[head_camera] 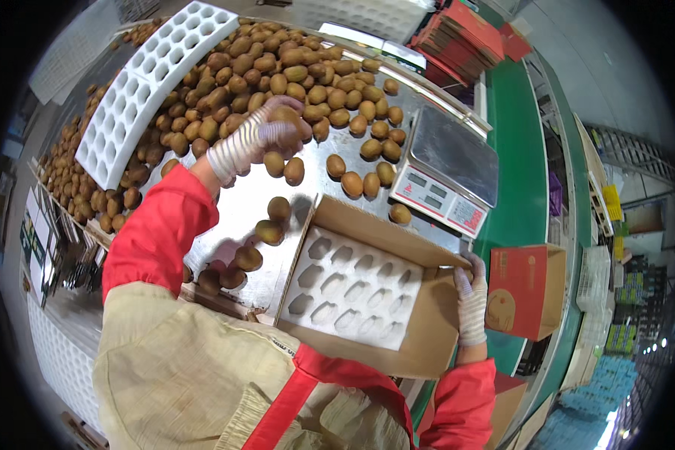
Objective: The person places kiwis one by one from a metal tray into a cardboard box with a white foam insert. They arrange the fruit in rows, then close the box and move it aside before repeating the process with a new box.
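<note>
My left hand [253,140], in a striped white glove, has its fingers curled around a brown kiwifruit [284,116] at the edge of a large heap of kiwifruit [270,62]. My right hand [471,301], also gloved, grips the right end of an open cardboard box [433,326]. Inside that box lies a white foam tray [365,340] with rows of hollows, and no fruit shows in them. Several loose kiwifruit [269,231] rest on the metal tabletop [219,211] between my left arm and the box.
A digital weighing scale [450,160] stands beyond the box. On the right runs a green conveyor belt [514,140], carrying a red carton [517,292]. White foam trays [140,93] lie over the heap at left. Folded red cartons [461,42] are stacked at the back.
</note>
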`<state>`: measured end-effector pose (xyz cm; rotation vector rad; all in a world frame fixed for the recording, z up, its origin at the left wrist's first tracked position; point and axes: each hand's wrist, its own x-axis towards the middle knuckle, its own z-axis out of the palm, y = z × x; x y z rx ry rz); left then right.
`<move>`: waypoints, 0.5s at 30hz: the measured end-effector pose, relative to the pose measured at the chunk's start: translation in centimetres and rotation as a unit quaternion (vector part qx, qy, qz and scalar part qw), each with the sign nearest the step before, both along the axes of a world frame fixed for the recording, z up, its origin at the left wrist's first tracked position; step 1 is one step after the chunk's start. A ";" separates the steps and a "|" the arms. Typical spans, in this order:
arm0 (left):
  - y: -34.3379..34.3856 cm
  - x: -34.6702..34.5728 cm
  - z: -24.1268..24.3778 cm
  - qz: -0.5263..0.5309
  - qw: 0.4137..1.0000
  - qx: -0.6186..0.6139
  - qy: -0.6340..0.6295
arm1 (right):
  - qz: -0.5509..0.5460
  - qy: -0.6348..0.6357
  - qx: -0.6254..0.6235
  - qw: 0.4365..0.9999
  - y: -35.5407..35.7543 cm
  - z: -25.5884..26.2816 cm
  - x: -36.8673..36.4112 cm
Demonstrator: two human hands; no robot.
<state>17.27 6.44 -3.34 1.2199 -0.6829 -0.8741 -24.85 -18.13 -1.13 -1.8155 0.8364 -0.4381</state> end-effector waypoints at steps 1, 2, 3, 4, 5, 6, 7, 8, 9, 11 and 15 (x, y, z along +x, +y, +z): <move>0.2 -2.7 2.1 -0.098 0.995 -0.031 -0.001 | 0.003 0.022 -0.031 0.999 0.1 0.4 0.1; -0.3 -5.6 3.8 -0.119 0.992 -0.003 -0.044 | 0.010 0.025 -0.136 0.990 0.2 0.7 0.4; -1.0 -8.6 5.3 -0.166 0.982 -0.038 -0.082 | -0.002 0.062 -0.222 0.973 0.7 1.1 0.8; -2.0 -11.8 6.4 -0.170 0.984 -0.023 -0.050 | 0.025 0.027 -0.336 0.941 1.0 1.9 1.0; -3.0 -14.6 7.2 -0.205 0.975 -0.082 -0.006 | 0.034 0.008 -0.447 0.894 1.6 2.7 1.4; -4.5 -17.0 7.7 -0.189 0.980 -0.069 -0.009 | 0.075 -0.024 -0.505 0.859 2.4 3.6 1.8; -6.0 -19.1 8.0 -0.181 0.981 -0.065 -0.002 | 0.149 -0.089 -0.464 0.868 3.3 4.4 2.4; -7.0 -20.9 8.1 -0.188 0.980 -0.059 0.004 | 0.193 -0.114 -0.433 0.873 4.5 5.1 2.9; -7.6 -22.0 7.9 -0.220 0.975 -0.035 -0.009 | 0.212 -0.046 -0.381 0.899 5.9 5.9 3.2; -8.7 -23.2 7.4 -0.253 0.962 -0.099 -0.028 | 0.175 -0.110 -0.318 0.925 7.2 7.2 4.0; -9.0 -20.5 5.6 -0.028 0.624 -0.059 -0.779 | -0.020 -0.282 -0.037 0.958 7.8 8.5 -2.4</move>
